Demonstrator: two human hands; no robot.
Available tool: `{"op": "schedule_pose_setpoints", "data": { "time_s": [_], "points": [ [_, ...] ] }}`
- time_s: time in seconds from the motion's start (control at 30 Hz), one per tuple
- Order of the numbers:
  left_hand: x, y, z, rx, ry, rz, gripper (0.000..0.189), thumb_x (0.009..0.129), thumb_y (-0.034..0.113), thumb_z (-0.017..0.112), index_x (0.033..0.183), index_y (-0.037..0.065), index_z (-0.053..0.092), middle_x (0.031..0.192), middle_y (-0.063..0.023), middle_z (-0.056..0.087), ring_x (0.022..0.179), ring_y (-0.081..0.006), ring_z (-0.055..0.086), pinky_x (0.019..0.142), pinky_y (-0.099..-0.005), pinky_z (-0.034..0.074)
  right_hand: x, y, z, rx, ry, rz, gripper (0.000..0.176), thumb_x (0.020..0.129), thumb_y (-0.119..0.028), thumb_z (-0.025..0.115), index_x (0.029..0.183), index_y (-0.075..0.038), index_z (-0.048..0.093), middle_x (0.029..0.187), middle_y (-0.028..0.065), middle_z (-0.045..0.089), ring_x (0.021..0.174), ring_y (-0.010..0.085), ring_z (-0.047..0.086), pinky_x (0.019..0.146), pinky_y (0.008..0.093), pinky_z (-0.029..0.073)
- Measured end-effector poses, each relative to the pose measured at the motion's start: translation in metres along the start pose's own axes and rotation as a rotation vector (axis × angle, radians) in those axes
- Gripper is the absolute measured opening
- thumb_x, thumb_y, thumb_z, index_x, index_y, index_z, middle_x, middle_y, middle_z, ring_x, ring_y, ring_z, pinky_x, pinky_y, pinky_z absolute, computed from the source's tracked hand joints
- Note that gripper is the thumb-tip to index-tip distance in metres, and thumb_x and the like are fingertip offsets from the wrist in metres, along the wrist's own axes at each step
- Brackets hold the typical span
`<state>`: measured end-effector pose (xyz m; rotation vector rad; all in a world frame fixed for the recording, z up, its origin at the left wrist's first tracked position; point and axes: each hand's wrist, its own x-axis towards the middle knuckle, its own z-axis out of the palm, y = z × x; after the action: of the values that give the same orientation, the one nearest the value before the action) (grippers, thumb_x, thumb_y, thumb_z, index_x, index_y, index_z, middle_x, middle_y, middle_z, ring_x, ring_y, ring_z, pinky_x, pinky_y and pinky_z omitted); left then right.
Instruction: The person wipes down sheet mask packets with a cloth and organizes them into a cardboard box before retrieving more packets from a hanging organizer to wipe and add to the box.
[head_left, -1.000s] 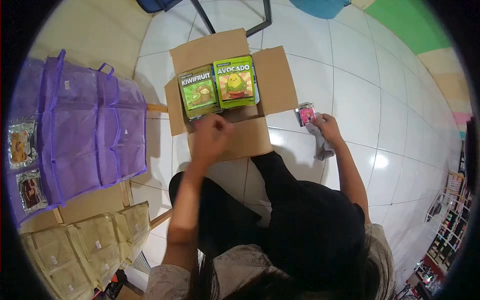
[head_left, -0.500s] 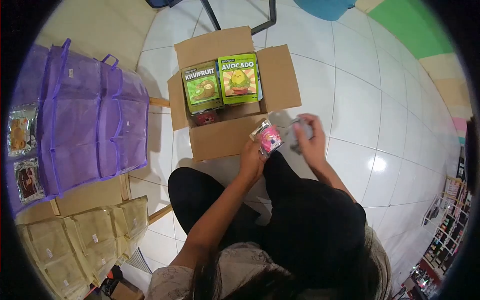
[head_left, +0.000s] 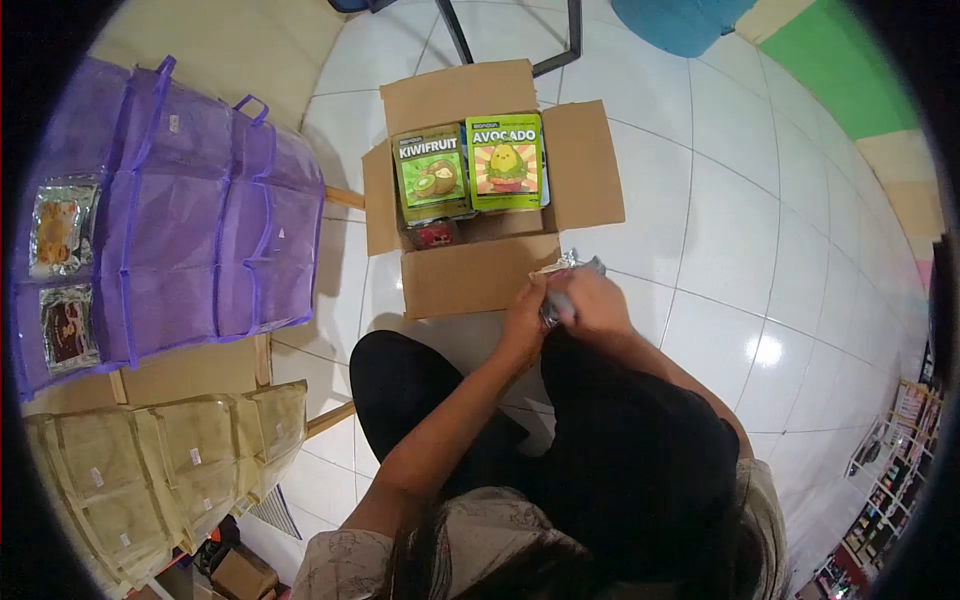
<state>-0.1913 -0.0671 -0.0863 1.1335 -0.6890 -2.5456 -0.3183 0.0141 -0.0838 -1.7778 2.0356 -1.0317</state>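
Observation:
My left hand [head_left: 525,318] is closed on a silvery packet [head_left: 568,262] above my knees. My right hand [head_left: 596,305] comes against the same spot, its fingers curled and partly blurred; a grey thing shows at its fingers, too smeared to name. Just beyond the hands stands an open cardboard box [head_left: 480,278]. Inside it are a green KIWIFRUIT pack [head_left: 432,180], a green AVOCADO pack [head_left: 505,170] and a small red pack [head_left: 434,235] near the front left corner.
A purple hanging organizer [head_left: 175,220] with two silvery packets in its pockets is at the left, above a beige organizer [head_left: 160,465]. Black metal legs [head_left: 575,40] and a blue round object [head_left: 680,22] stand beyond the box. A stocked rack [head_left: 895,470] is far right.
My right hand has come in to meet my left hand. The pink face of the packet is now hidden. The whole view has shifted slightly.

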Motion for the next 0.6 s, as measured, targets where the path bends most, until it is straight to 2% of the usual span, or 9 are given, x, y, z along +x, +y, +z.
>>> {"op": "schedule_pose_setpoints", "data": {
  "time_s": [0.1, 0.17, 0.23, 0.27, 0.33, 0.4, 0.47, 0.57, 0.6],
  "points": [
    [0.002, -0.012, -0.004, 0.03, 0.001, -0.01, 0.036, 0.102, 0.036, 0.048, 0.118, 0.005, 0.059, 0.102, -0.0035, 0.063, 0.095, -0.0132, 0.06, 0.079, -0.0298, 0.05, 0.012, -0.001, -0.011, -0.07, 0.081, 0.3, 0.034, 0.071, -0.01, 0.07, 0.103, -0.004, 0.061, 0.1, 0.0146, 0.06, 0.091, 0.0359, 0.061, 0.077, 0.0442, 0.051],
    [-0.007, -0.004, 0.002, 0.037, -0.01, 0.014, 0.032, 0.101, 0.033, 0.05, 0.117, 0.007, 0.061, 0.099, -0.0017, 0.063, 0.094, -0.0131, 0.06, 0.078, -0.0287, 0.049, 0.006, -0.001, -0.014, -0.028, 0.009, 0.108, 0.037, 0.071, -0.01, 0.072, 0.105, -0.004, 0.06, 0.1, 0.0145, 0.06, 0.092, 0.0359, 0.061, 0.078, 0.0443, 0.051],
    [-0.011, 0.014, 0.006, 0.261, 0.033, 0.186, 0.029, 0.1, 0.029, 0.053, 0.116, 0.006, 0.062, 0.101, -0.0018, 0.063, 0.095, -0.0135, 0.06, 0.08, -0.0291, 0.049, 0.004, -0.006, -0.016, 0.064, -0.061, -0.11, 0.038, 0.07, -0.009, 0.073, 0.106, -0.005, 0.06, 0.1, 0.0138, 0.06, 0.092, 0.0352, 0.061, 0.078, 0.0438, 0.051],
    [-0.009, 0.023, 0.005, 0.372, 0.052, 0.27, 0.028, 0.1, 0.028, 0.055, 0.115, 0.006, 0.063, 0.101, -0.0018, 0.063, 0.096, -0.0137, 0.06, 0.081, -0.0292, 0.049, 0.004, -0.009, -0.017, 0.049, -0.151, -0.133, 0.04, 0.068, -0.009, 0.074, 0.106, -0.005, 0.06, 0.1, 0.0132, 0.06, 0.092, 0.0347, 0.062, 0.078, 0.043, 0.052],
    [0.009, 0.035, -0.018, 0.561, -0.04, 0.586, 0.023, 0.095, 0.022, 0.061, 0.11, 0.004, 0.067, 0.102, -0.0041, 0.063, 0.094, -0.0167, 0.061, 0.084, -0.0294, 0.047, 0.0, -0.005, -0.014, 0.06, -0.167, -0.08, 0.037, 0.069, -0.01, 0.074, 0.103, -0.005, 0.061, 0.098, 0.0131, 0.061, 0.091, 0.0342, 0.062, 0.077, 0.0419, 0.052],
    [0.012, 0.078, -0.034, 1.141, 0.058, 1.022, 0.019, 0.09, 0.016, 0.065, 0.105, 0.003, 0.07, 0.102, -0.0075, 0.063, 0.092, -0.0211, 0.061, 0.084, -0.031, 0.047, -0.003, 0.001, -0.016, 0.071, -0.148, 0.014, 0.033, 0.071, -0.011, 0.074, 0.101, -0.005, 0.062, 0.095, 0.0129, 0.062, 0.09, 0.0338, 0.063, 0.075, 0.0411, 0.052],
    [0.009, 0.115, -0.046, 1.269, 0.126, 0.929, 0.015, 0.087, 0.01, 0.067, 0.1, 0.004, 0.071, 0.098, -0.0102, 0.063, 0.088, -0.0236, 0.061, 0.081, -0.0321, 0.047, -0.008, 0.001, -0.017, 0.104, -0.092, 0.153, 0.028, 0.074, -0.012, 0.074, 0.099, -0.005, 0.063, 0.092, 0.0128, 0.062, 0.088, 0.0335, 0.063, 0.073, 0.0406, 0.052],
    [0.009, 0.154, -0.062, 1.125, 0.103, 0.832, 0.015, 0.086, 0.005, 0.065, 0.1, 0.004, 0.07, 0.095, -0.0107, 0.064, 0.088, -0.0248, 0.062, 0.08, -0.0325, 0.048, -0.015, 0.007, -0.016, 0.142, -0.067, 0.233, 0.021, 0.079, -0.015, 0.072, 0.096, -0.005, 0.064, 0.089, 0.0125, 0.062, 0.085, 0.0333, 0.063, 0.071, 0.0404, 0.052],
    [0.013, 0.161, -0.069, 1.172, 0.128, 0.858, 0.014, 0.086, 0.004, 0.065, 0.099, 0.004, 0.07, 0.094, -0.011, 0.064, 0.087, -0.025, 0.062, 0.079, -0.0321, 0.048, -0.014, 0.007, -0.018, 0.122, -0.078, 0.225, 0.02, 0.08, -0.016, 0.072, 0.096, -0.006, 0.064, 0.089, 0.0121, 0.062, 0.084, 0.0336, 0.063, 0.07, 0.0412, 0.052]
  ]
}}
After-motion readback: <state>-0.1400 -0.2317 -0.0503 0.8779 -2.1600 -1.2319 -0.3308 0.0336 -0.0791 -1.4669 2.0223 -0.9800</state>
